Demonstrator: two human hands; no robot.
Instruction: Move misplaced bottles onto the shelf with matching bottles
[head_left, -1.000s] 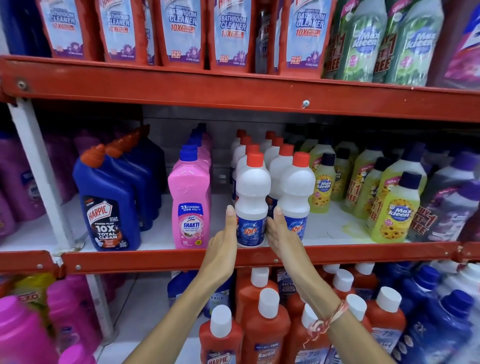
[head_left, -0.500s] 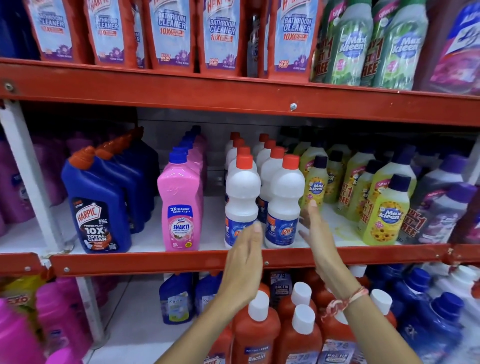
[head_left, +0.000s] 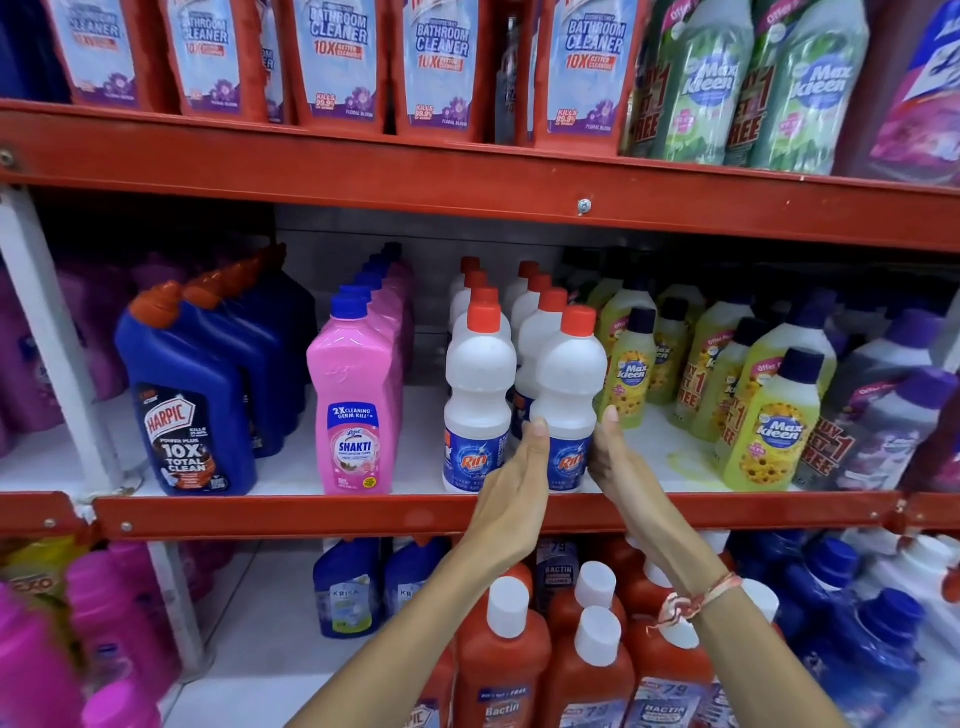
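Note:
Two rows of white Rin bottles with red caps stand on the middle shelf. The front right Rin bottle sits upright at the shelf's edge, clasped low down between my two flat palms. My left hand presses its left side, beside the label. My right hand, with a thread band on the wrist, presses its right side. The front left Rin bottle stands free next to it, touching or almost touching.
A pink Shakti bottle row and blue Harpic bottles stand to the left, yellow Max Kleen bottles to the right. Red Bactin bottles fill the lower shelf under my arms. Bathroom cleaner pouches hang above.
A second ago both hands flanked the front left Rin bottle. They came off it, shifted right, and now clasp the front right Rin bottle.

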